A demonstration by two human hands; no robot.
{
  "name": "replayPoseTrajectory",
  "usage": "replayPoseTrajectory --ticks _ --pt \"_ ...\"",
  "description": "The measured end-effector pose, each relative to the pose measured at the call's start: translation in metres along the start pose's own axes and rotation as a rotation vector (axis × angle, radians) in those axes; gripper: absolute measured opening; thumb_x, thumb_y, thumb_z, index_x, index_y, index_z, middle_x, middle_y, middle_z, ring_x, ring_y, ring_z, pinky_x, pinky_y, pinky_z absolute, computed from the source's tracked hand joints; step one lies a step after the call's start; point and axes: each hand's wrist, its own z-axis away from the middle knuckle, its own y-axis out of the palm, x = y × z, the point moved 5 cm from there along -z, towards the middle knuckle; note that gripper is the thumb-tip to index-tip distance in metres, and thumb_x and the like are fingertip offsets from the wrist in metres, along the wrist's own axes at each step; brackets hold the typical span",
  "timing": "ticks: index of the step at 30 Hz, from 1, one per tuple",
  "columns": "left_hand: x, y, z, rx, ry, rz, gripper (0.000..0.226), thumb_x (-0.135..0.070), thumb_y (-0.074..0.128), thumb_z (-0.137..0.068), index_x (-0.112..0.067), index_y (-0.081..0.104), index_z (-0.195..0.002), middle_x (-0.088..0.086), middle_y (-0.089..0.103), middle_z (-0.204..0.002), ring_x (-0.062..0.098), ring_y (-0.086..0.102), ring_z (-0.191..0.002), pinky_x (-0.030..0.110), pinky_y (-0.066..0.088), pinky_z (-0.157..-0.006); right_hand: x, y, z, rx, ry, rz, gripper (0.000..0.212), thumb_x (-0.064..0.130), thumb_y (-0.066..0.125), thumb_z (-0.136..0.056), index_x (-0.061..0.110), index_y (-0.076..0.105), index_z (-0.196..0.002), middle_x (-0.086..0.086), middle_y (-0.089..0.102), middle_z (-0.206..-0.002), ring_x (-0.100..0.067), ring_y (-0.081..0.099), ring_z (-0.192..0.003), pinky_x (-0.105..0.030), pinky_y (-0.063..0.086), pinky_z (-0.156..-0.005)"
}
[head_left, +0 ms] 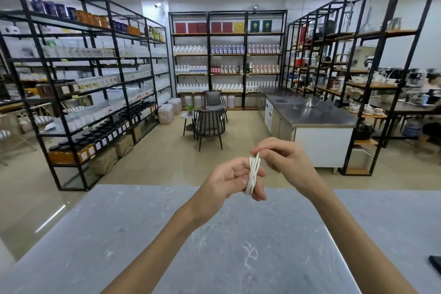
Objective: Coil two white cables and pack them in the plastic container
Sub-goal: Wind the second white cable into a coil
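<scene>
A white cable (253, 172) is wound into a small tight coil of several loops, held upright in the air above the far edge of the grey marble table (167, 234). My left hand (229, 180) grips the coil's lower part between thumb and fingers. My right hand (279, 155) pinches the top of the coil with its fingertips. No second cable and no plastic container are in view.
A dark flat object (435, 264) pokes in at the table's right edge. Beyond the table are black metal shelves (78, 93) at left, chairs (210, 124) in the middle, and a steel counter (315, 112) at right.
</scene>
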Motion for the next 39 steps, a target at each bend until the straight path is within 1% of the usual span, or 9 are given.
replayPoseTrajectory --ticks 5,8,14,18,21,28,33,36,39 --pt "0.005 -0.007 -0.003 -0.118 0.043 0.266 0.030 -0.002 0.041 -0.092 0.002 0.060 -0.115 0.018 0.069 -0.088 0.030 0.066 -0.085 0.032 0.054 -0.081 -0.014 0.025 0.011 -0.069 0.176 -0.060 0.020 0.018 0.059 -0.095 0.023 0.077 -0.099 -0.014 0.062 -0.067 -0.016 0.049 -0.059 -0.025 0.043 -0.054" --pt "0.013 -0.018 -0.008 -0.300 0.069 0.355 0.031 -0.002 0.041 -0.095 0.001 0.060 -0.119 0.018 0.070 -0.100 0.025 0.068 -0.091 0.029 0.055 -0.085 -0.019 0.039 0.021 -0.029 0.248 0.027 0.026 0.004 0.056 -0.096 0.017 0.073 -0.110 0.004 0.063 -0.070 -0.005 0.050 -0.059 -0.019 0.045 -0.055" --pt "0.030 -0.017 -0.012 -0.550 0.040 0.030 0.029 -0.011 0.036 -0.105 -0.011 0.052 -0.130 0.004 0.072 -0.113 0.011 0.068 -0.108 0.020 0.055 -0.076 -0.027 0.052 0.034 -0.081 0.361 0.243 0.018 0.008 0.051 -0.097 0.013 0.069 -0.096 0.002 0.068 -0.076 0.000 0.059 -0.055 -0.018 0.051 -0.058" --pt "0.032 -0.009 -0.014 -0.659 0.081 -0.095 0.029 -0.013 0.035 -0.106 -0.016 0.051 -0.130 0.000 0.070 -0.117 0.002 0.067 -0.103 0.014 0.053 -0.078 -0.021 0.055 0.043 -0.301 0.188 0.535 0.019 0.014 0.050 -0.099 0.017 0.069 -0.101 -0.002 0.071 -0.080 -0.018 0.067 -0.070 -0.036 0.055 -0.067" --pt "0.030 -0.005 -0.017 -0.707 0.108 -0.124 0.028 -0.012 0.034 -0.106 -0.024 0.052 -0.123 -0.004 0.069 -0.120 0.004 0.061 -0.118 0.016 0.049 -0.093 -0.011 0.063 0.050 -0.415 -0.085 0.780 0.020 0.006 0.059 -0.095 0.010 0.070 -0.110 -0.003 0.071 -0.084 -0.020 0.064 -0.070 -0.029 0.049 -0.063" --pt "0.031 -0.007 -0.023 -0.674 0.010 -0.165 0.027 -0.005 0.039 -0.101 -0.018 0.059 -0.113 0.001 0.072 -0.111 0.008 0.066 -0.105 0.016 0.050 -0.085 -0.010 0.053 0.054 -0.492 -0.207 0.736 0.027 0.008 0.062 -0.093 0.016 0.063 -0.119 0.007 0.071 -0.099 -0.011 0.065 -0.080 -0.015 0.045 -0.073" --pt "0.033 -0.007 -0.023 -0.528 -0.102 -0.236 0.020 -0.007 0.038 -0.098 0.002 0.055 -0.095 0.003 0.058 -0.082 0.010 0.055 -0.078 0.021 0.045 -0.073 -0.023 0.048 0.055 -0.266 -0.120 0.758 0.053 0.015 0.058 -0.097 0.029 0.040 -0.144 0.002 0.065 -0.094 -0.017 0.060 -0.083 -0.036 0.053 -0.067" --pt "0.039 -0.007 -0.021 -0.395 -0.242 -0.326 0.024 -0.016 0.039 -0.098 -0.001 0.053 -0.087 -0.004 0.052 -0.074 0.007 0.050 -0.073 0.018 0.043 -0.069 -0.025 0.044 0.059 -0.199 -0.236 0.914 0.057 0.008 0.073 -0.086 0.019 0.053 -0.138 -0.002 0.062 -0.090 -0.019 0.055 -0.078 -0.035 0.052 -0.060" --pt "0.045 -0.009 -0.018 -0.256 -0.395 -0.385 0.028 -0.017 0.037 -0.094 -0.003 0.061 -0.089 0.002 0.058 -0.081 0.012 0.055 -0.080 0.031 0.047 -0.079 -0.023 0.036 0.059 -0.236 -0.357 0.973 0.041 0.019 0.081 -0.079 0.017 0.068 -0.117 -0.001 0.060 -0.094 -0.019 0.050 -0.081 -0.032 0.049 -0.059"
